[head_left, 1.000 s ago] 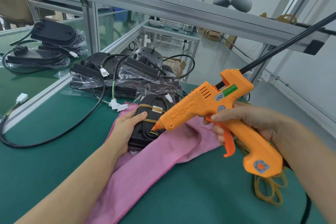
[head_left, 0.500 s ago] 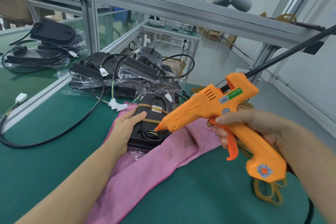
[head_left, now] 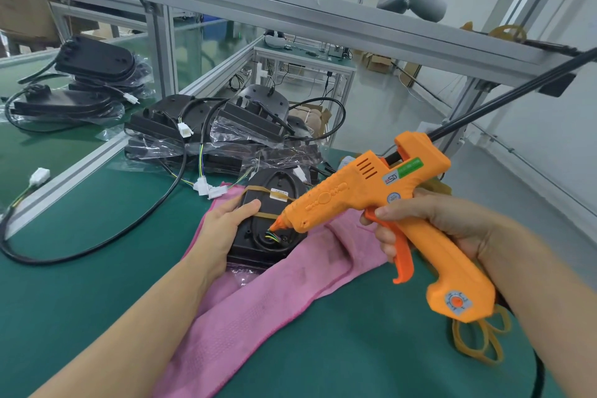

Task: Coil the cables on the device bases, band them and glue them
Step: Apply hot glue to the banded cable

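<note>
- Glue step underway on one device base: black oval unit on pink cloth, front-centre of green bench mat.
- Coiling + banding look done on it: cable sits curled in the recess, tan rubber band wraps the upper part.
- Glue gun nozzle sits right at the coloured wires in the lower recess; can't tell whether any glue is out yet.
- L hand holds the base's left edge, thumb lying on top at the band, fingers wrapped round the side.
- R hand wraps the gun handle, curled fingers just in front of the trigger; can't tell if it's squeezed.
- Left to do, by my read: finish the glue dab here, then the pile of bagged bases behind, whose cables hang loose w/ white connectors out.
- Second stack of bases far left past the alu rail; done or not, can't tell.
- Containers: clear poly bags around the piled bases, one base per bag as far as visible. Cardboard boxes in bkgd, contents not visible.
- Spare rubber bands lie on the mat under the gun's butt.
</note>
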A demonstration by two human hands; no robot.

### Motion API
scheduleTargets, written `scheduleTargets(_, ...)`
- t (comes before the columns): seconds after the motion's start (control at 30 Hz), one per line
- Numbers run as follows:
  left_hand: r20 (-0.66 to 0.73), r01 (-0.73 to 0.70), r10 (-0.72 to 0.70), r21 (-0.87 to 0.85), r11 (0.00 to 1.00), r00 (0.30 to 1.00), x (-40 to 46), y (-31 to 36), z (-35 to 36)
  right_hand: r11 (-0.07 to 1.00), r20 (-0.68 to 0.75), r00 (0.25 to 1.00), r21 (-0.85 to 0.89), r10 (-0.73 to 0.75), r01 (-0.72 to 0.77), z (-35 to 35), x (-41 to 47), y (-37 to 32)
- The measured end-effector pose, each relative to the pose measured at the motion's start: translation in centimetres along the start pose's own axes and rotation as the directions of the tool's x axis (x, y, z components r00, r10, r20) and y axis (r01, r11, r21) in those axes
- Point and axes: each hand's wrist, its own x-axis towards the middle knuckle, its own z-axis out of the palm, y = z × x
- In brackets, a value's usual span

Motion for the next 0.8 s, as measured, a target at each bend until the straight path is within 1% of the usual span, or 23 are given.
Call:
scheduleTargets(0.07,-0.003,0.005,-0.005,-0.004,1.0,1.0,0.0,0.0,0.0,1.0,-0.001,1.0,0.017,0.002,-0.002,0.0,0.2,0.0)
scheduleTargets(0.2,0.007,0.007,-0.007,-0.006,1.0,1.0,0.1,0.1,0.1,1.0,-0.014,1.0,-0.002,-0.004,0.004,-0.3,0.4,0.1)
scheduleTargets(0.37,-0.008,0.015,-0.015,0.002,1.0,1.0,0.1,0.0,0.0,1.0,0.02,1.0,-0.003,0.005,-0.004,-0.3,0.4,0.4)
scheduleTargets(0.5,-0.015,0.019,-0.019,0.009,1.0,1.0,0.2,0.0,0.0,0.997,0.039,0.999,0.073,0.021,-0.024,-1.1,0.3,0.6)
scheduleTargets(0.6,-0.016,0.017,-0.017,0.012,1.0,1.0,0.2,0.0,0.1,0.998,0.081,0.996,0.056,0.03,-0.034,-1.3,0.1,0.9)
scheduleTargets(0.8,-0.028,0.02,-0.019,0.02,1.0,0.999,0.2,0.0,0.0,0.997,0.085,0.996,0.067,0.029,-0.035,-1.4,0.2,1.3)
